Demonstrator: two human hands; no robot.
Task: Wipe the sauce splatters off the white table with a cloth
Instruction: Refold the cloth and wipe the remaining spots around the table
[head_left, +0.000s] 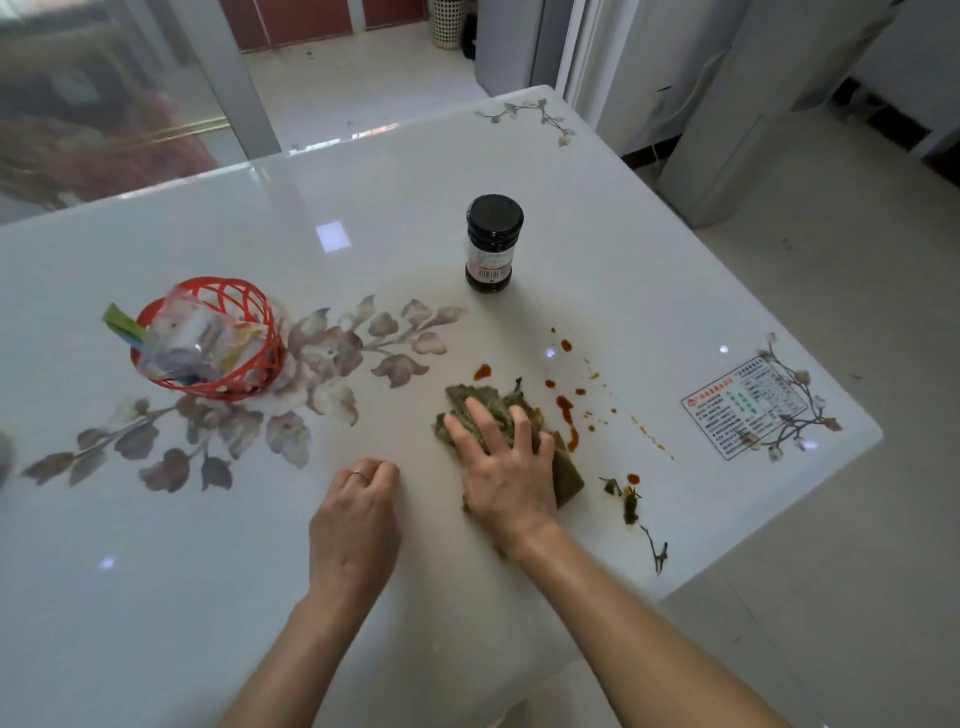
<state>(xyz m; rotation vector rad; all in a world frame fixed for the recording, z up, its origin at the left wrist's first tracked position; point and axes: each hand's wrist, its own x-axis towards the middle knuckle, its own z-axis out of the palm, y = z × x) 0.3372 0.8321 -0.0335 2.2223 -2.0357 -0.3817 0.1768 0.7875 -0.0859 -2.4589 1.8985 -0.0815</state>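
Sauce splatters (567, 421) lay on the white table (363, 208) toward its right edge. I noted a long red streak just right of the cloth (470, 397), a blob just beyond the cloth's far left corner, and smaller drops trailing right toward a printed label (743, 405). One further red drop sat nearer me, beside some dark green scraps (628, 501).

The cloth was a green-brown rag, bunched and lying flat on the table in front of me. My right hand (506, 467) lay palm down on it with fingers spread and straight, pressing it to the surface rather than gripping it. My left hand (356, 519) rested on the bare table just left of the cloth, fingers curled under and holding nothing, with a ring on one finger.

Assessment: the wiping step was in hand, and most of the marks in view were not yet cleared. The next move called for sliding the cloth right across the streak under firm, even pressure. The outlying drops should then be drawn inward, not pushed off the edge. A smear was the main risk if the soiled face was reused.

A dark sauce jar (492, 244) stood upright with its lid on beyond the splatters, apart from the cloth. A red basket (208, 338) of wrapped packets sat well to the left.
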